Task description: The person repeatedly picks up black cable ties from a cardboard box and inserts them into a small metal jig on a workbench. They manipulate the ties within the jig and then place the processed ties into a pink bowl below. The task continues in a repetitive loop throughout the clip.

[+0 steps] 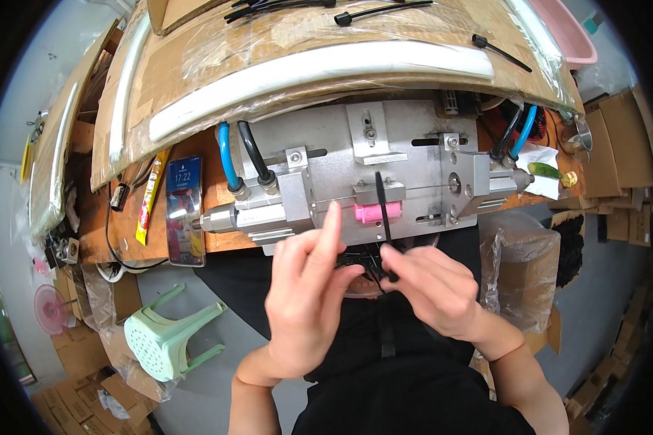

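Note:
My right hand (439,286) pinches a thin black plastic stick (382,206) near its lower end. The stick points up and away from me, passing in front of a pink cylinder (368,212) on the metal fixture (341,138). My left hand (305,297) is open, with the index finger stretched upward and the thumb apart; no object shows in it. Its fingertip appears close to the fixture's near edge, left of the pink cylinder. Below and between both hands, a bunch of black strips (364,259) lies in a container, mostly hidden.
Metal clamp units with cylinders stand left (257,217) and right (479,181), with blue and black hoses. A padded cardboard shelf (283,80) overhangs behind, bearing several black sticks. A phone (186,210) stands at left. A green stool (163,341) and a bagged box (519,268) flank me.

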`<act>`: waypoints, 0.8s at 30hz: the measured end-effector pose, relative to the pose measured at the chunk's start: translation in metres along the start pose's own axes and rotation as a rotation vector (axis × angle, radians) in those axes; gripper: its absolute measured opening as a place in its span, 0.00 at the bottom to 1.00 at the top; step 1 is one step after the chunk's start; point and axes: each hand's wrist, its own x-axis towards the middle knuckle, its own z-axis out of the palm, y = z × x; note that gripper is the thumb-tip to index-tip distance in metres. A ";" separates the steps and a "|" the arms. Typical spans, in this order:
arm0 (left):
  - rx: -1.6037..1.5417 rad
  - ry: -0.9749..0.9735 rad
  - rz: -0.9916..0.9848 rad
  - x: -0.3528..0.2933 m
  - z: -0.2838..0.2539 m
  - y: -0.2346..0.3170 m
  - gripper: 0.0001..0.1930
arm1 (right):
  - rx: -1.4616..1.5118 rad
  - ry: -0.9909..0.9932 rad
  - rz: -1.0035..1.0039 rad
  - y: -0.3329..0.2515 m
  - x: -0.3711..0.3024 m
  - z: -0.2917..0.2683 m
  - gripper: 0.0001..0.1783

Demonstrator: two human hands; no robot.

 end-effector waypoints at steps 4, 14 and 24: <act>-0.560 0.005 -0.109 0.015 -0.001 -0.004 0.22 | 0.168 -0.041 -0.021 -0.014 -0.003 -0.019 0.24; -0.086 0.289 0.201 0.097 -0.016 -0.010 0.08 | 0.362 -0.555 0.039 0.005 -0.018 -0.019 0.14; 0.203 -0.223 0.440 0.227 -0.023 -0.018 0.06 | -0.462 0.052 -0.374 0.041 0.160 -0.084 0.07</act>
